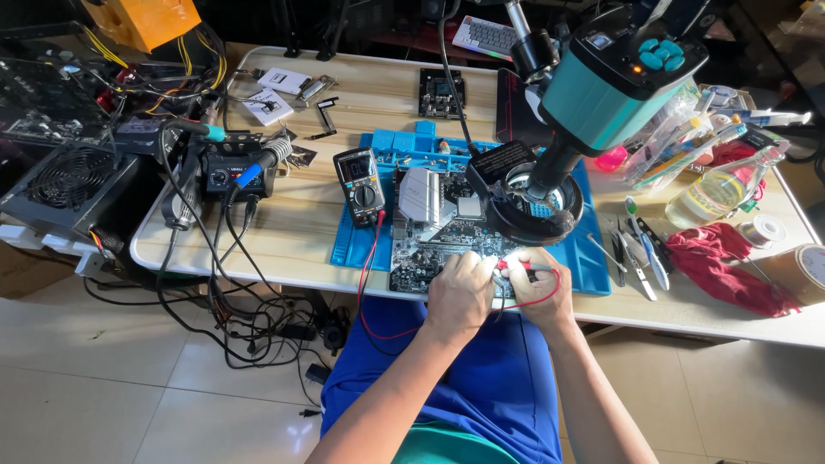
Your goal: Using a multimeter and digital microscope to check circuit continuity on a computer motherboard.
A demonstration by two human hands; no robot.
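Circuit board (434,236) lies on blue mat (357,245), below microscope (601,86). Left hand (460,292) closed on probe, tip hidden, at board's near edge. Right hand (537,288) pinches red probe (526,269) just beside. Multimeter (361,185) left of board.

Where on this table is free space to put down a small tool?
Bare wood lies between the soldering station and the blue mat, and behind the mat toward the small circuit board. It is crowded at the right, around the tweezers, red cloth and bottle, and where both hands probe the motherboard.
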